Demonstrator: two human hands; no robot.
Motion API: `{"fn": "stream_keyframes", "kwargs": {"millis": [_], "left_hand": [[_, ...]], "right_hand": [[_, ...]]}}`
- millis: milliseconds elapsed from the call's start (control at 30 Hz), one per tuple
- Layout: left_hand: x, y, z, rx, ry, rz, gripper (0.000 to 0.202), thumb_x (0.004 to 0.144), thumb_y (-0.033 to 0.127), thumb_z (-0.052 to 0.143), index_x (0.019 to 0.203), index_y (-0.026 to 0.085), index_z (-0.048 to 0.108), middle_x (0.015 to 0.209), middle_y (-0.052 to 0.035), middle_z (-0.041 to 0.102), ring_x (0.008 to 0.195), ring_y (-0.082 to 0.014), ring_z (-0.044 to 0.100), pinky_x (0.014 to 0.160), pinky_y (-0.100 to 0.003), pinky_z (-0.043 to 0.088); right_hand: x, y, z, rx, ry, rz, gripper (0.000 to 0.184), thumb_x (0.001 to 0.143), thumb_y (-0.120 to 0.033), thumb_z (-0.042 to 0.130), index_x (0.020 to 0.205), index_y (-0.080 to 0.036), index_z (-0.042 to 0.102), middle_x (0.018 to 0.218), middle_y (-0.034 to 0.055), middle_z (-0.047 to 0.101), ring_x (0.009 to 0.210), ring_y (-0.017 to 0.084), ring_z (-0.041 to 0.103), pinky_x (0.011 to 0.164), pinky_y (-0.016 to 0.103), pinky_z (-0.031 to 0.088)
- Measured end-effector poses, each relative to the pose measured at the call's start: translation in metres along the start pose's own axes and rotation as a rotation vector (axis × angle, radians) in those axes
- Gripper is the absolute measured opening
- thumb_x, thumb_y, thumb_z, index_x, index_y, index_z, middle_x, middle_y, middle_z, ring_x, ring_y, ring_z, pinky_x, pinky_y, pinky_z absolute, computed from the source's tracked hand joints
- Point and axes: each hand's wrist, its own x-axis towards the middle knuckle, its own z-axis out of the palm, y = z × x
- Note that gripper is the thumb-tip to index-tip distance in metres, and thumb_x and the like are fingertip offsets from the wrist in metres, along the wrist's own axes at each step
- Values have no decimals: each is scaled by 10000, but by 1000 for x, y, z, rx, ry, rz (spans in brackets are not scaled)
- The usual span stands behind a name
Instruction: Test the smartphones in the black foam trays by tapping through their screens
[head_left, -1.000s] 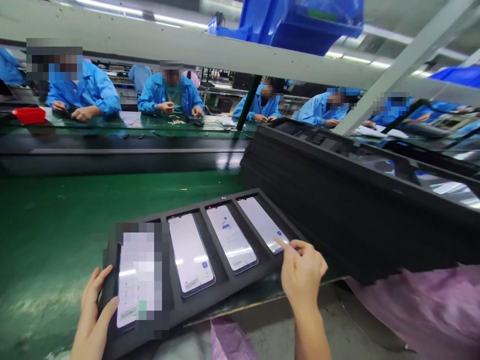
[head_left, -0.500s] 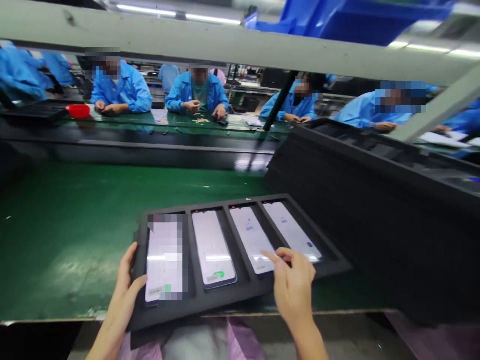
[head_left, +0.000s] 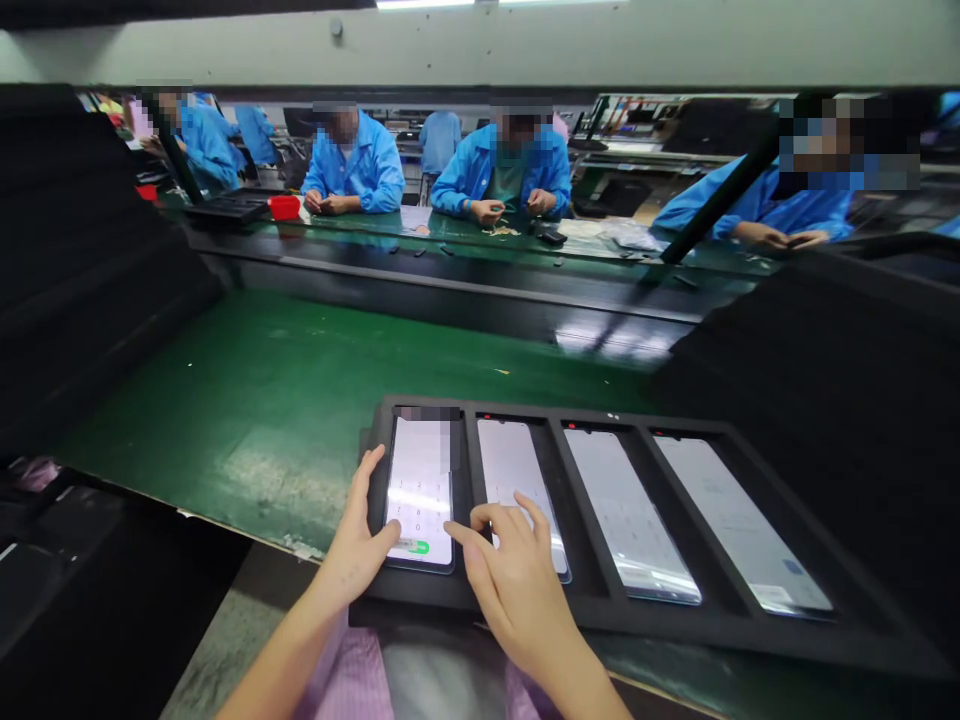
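Observation:
A black foam tray (head_left: pixel 585 606) holds several smartphones in slots, all with lit screens. The leftmost phone (head_left: pixel 421 455) shows a number keypad and a green button. My left hand (head_left: pixel 358 555) grips the tray's left edge, its thumb over the lower left of that phone. With the index finger stretched out, my right hand (head_left: pixel 517 575) touches or nearly touches the same screen near its right edge. Its other fingers are loosely bent and apart, partly covering the second phone (head_left: pixel 510 455). Further right lie a third phone (head_left: pixel 630 510) and a fourth phone (head_left: pixel 739 520).
Dark stacks stand on both sides, one black stack (head_left: pixel 97 270) left and another (head_left: pixel 847 380) right. Under the tray is a green tabletop (head_left: pixel 300 370). A white beam (head_left: pixel 480 45) crosses overhead. Beyond, people in blue jackets work along another bench.
The view has swung left, so the tray appears further right. My right hand has moved from the third phone to the leftmost one; the keypad now shows there. My left hand stays at the tray's edge.

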Motion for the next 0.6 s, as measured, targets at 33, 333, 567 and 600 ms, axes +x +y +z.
{"fn": "stream_keyframes", "kwargs": {"millis": [33, 333, 567, 600], "left_hand": [[0, -1, 0, 7, 0, 3, 760, 661, 172, 517, 1378, 219, 268, 1501, -72, 255, 1402, -257, 156, 1145, -466, 121], [1, -6, 1, -9, 24, -3, 737, 686, 175, 509, 1379, 235, 267, 1499, -69, 254, 1396, -265, 174, 1136, -465, 160], [1, -3, 1, 3, 19, -10, 725, 707, 199, 509, 1383, 235, 250, 1504, -71, 235, 1397, -268, 165, 1135, -468, 160], [1, -3, 1, -6, 22, -18, 713, 716, 209, 503, 1381, 229, 249, 1507, -75, 227, 1399, -265, 159, 1137, -466, 153]], "right_hand": [[-1, 0, -1, -3, -2, -4, 345, 903, -134, 306, 916, -207, 643, 794, 13, 519, 772, 129, 511, 992, 394, 233], [3, -2, -3, -72, -44, -36, 372, 923, -171, 295, 931, -245, 660, 805, 13, 533, 797, 133, 524, 994, 395, 227], [2, -1, -2, -91, -62, -46, 358, 915, -170, 318, 929, -254, 665, 819, 14, 527, 813, 139, 517, 996, 409, 235], [2, -2, -2, -92, -60, -41, 351, 913, -172, 322, 927, -250, 664, 821, 16, 526, 812, 141, 515, 996, 414, 236]]}}
